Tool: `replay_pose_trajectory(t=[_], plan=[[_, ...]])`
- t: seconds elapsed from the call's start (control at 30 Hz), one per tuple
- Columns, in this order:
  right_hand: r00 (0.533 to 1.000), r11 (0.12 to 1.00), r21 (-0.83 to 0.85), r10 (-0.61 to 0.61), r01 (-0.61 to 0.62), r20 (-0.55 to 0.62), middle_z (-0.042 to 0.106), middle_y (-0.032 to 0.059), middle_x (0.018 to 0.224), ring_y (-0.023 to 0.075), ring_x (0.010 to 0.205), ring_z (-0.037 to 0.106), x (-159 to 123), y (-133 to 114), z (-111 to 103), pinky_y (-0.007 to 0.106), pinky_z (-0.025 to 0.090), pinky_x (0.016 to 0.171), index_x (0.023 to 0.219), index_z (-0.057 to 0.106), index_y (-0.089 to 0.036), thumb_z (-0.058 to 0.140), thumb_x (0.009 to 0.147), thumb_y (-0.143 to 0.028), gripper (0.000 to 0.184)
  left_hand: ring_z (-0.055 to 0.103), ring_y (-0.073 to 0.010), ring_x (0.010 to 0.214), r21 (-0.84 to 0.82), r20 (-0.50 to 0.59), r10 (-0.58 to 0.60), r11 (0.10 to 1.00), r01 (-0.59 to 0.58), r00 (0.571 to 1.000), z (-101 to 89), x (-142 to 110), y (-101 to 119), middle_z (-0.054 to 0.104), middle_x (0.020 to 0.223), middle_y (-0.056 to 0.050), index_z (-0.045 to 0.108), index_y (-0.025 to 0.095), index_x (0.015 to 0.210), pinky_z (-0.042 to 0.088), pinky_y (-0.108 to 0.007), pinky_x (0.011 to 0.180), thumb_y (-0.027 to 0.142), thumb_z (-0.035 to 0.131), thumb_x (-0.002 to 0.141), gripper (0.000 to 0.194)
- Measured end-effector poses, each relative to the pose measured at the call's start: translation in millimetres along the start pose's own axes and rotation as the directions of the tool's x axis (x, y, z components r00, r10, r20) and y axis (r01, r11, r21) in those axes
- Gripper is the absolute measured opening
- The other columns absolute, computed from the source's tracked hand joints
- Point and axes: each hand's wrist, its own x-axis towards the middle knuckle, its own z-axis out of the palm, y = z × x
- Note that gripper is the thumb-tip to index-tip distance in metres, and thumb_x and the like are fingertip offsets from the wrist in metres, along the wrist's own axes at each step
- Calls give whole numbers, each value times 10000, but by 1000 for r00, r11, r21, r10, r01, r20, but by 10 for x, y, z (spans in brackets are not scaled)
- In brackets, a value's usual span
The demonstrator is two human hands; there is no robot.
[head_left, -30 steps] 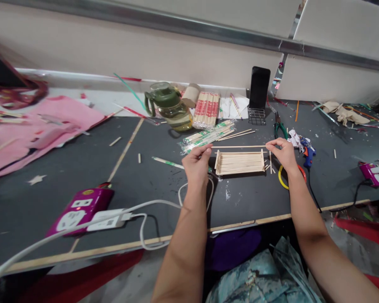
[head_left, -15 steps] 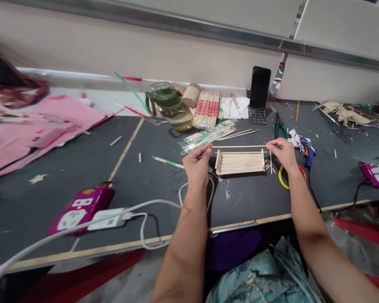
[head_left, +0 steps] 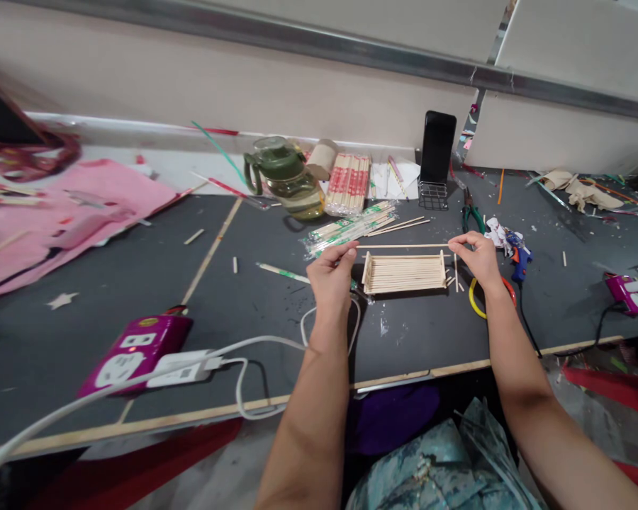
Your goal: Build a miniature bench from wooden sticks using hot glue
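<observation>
Between my two hands a thin wooden stick (head_left: 403, 246) is held level, one end in each. My left hand (head_left: 330, 273) pinches its left end, and my right hand (head_left: 477, 256) pinches the right end between thumb and finger. Just below the stick in view sits a small tray-like frame (head_left: 404, 275) built of parallel wooden sticks with raised short ends. Short cut stick pieces (head_left: 456, 273) lie at its right end. Behind my left hand are green-and-white wrapped chopsticks (head_left: 345, 230), with loose sticks (head_left: 398, 227) beside them.
Pliers (head_left: 468, 209), a blue glue gun (head_left: 521, 258) and yellow-red ring handles (head_left: 476, 301) lie near my right hand. A glass pot (head_left: 287, 177), bundled chopsticks (head_left: 347, 183) and a phone (head_left: 438, 145) on a stand line the back. A purple power strip (head_left: 138, 350) with a white cable lies front left.
</observation>
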Motion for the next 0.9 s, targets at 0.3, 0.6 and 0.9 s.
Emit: replay_pose_trajectory(t=[0.3, 0.6, 0.9], plan=[[1000, 1000, -9, 9, -9, 1, 759, 19, 831, 226, 878, 667, -1, 3, 2, 403, 493, 887, 766, 768, -265, 723, 819, -273, 70, 688, -224, 907, 9, 1, -2, 1000, 2, 1000, -2, 4, -6, 784, 924, -69, 828, 190, 904, 535, -355, 860, 325, 761, 697, 256], [1000, 1000, -12, 21, -21, 1, 755, 16, 830, 222, 876, 661, -6, -20, 2, 405, 495, 892, 763, 764, -267, 722, 816, -264, 68, 688, -226, 909, 13, -8, -7, 1000, 8, 1000, 2, 0, -1, 780, 923, -76, 827, 180, 905, 536, -354, 855, 331, 760, 696, 267], [1000, 1000, -5, 1, -1, 17, 759, 14, 822, 220, 862, 661, -3, -6, -5, 405, 490, 886, 743, 750, -266, 723, 807, -256, 70, 689, -224, 909, 20, 1, -17, 1000, 17, 1000, 2, -2, 17, 777, 922, -73, 824, 178, 904, 539, -352, 861, 328, 752, 697, 265]])
